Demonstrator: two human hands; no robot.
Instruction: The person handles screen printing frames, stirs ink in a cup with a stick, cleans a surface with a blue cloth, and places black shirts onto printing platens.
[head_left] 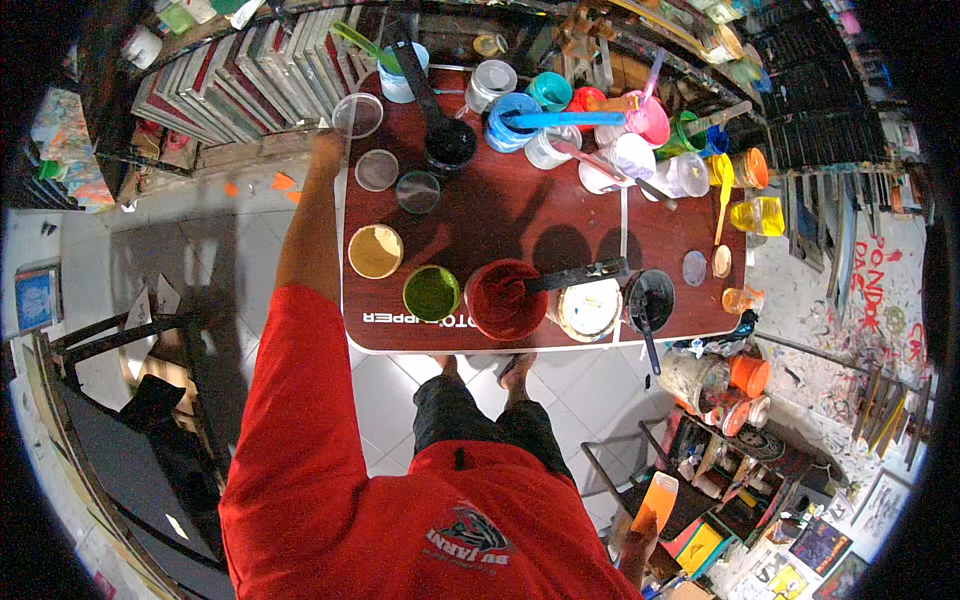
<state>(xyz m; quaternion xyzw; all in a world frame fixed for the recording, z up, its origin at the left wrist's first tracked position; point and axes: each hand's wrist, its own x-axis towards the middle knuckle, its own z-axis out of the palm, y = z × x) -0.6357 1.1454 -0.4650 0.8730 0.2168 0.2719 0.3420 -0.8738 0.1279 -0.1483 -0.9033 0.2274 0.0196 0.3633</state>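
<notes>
Left forearm [308, 235] stretched far forward, left hand [326, 150] at its end, finger pose too small to read. Right hand [636, 547] low by the right side, gripping. Standing, feet [516, 373] apart.

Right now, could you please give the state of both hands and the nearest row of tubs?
Left hand: beside clear lid, grip unclear
Right hand: holding orange item
Tan tub: open
Green tub: open
Red tub: open, flat stick inside
White tub: glaring, open or lidded unclear
Black tub: open, slim tool leaning inside
</notes>
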